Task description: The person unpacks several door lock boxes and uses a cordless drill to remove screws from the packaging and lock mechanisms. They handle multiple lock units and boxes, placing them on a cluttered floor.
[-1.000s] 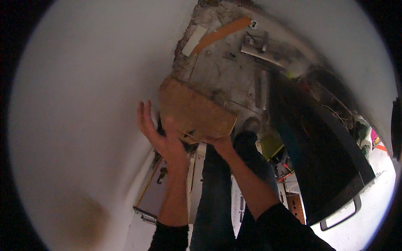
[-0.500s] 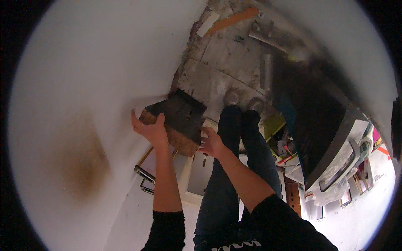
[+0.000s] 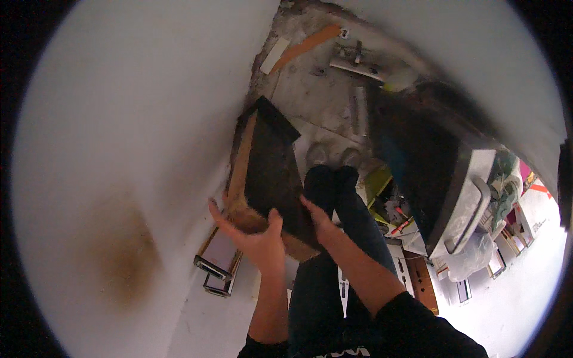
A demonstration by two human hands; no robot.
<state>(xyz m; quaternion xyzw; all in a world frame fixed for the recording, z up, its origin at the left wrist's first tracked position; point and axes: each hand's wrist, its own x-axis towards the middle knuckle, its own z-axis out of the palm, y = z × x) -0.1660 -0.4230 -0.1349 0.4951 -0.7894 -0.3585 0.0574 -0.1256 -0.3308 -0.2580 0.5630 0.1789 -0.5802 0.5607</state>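
Observation:
Both of my hands hold a dark, long wooden box (image 3: 276,173) with raw brown sides, like a drawer. A wider black board (image 3: 277,119) crosses its far end. My left hand (image 3: 259,241) grips the near left corner, thumb over the near edge and fingers spread along the side. My right hand (image 3: 322,225) holds the right side near the same end, its fingers partly hidden. The box tilts in front of my legs, close to the white wall (image 3: 119,119) on the left.
A dark cabinet with a metal handle (image 3: 474,215) stands on the right. Beside it, a green-yellow container (image 3: 377,185) holds red-handled tools. Framed pieces (image 3: 213,265) lean below the wall at left. An orange strip (image 3: 307,45) and metal pieces (image 3: 357,65) lie on the dirty floor (image 3: 304,89).
The box has turned and come nearer, its long dark face now stretching away from me. Both hands have moved to the right and toward me with it.

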